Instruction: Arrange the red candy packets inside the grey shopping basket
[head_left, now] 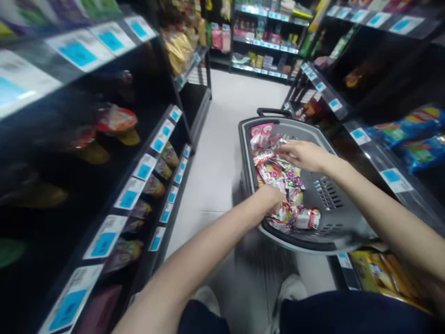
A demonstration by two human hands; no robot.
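A grey plastic shopping basket [328,195] stands on the aisle floor in front of me, with several colourful snack packets [278,174] piled in its left half. My left hand [273,195] reaches down into the pile and its fingers are buried among the packets. My right hand [302,153] hovers over the top of the pile, fingers curled down onto a packet. Both hands are blurred by motion.
Dark shelves [146,167] with blue price tags line the left side, holding cup-shaped goods. Shelves on the right [392,176] carry blue and yellow bags. A pale floor [222,139] runs between them to more shelves at the back. My shoes [292,287] show below.
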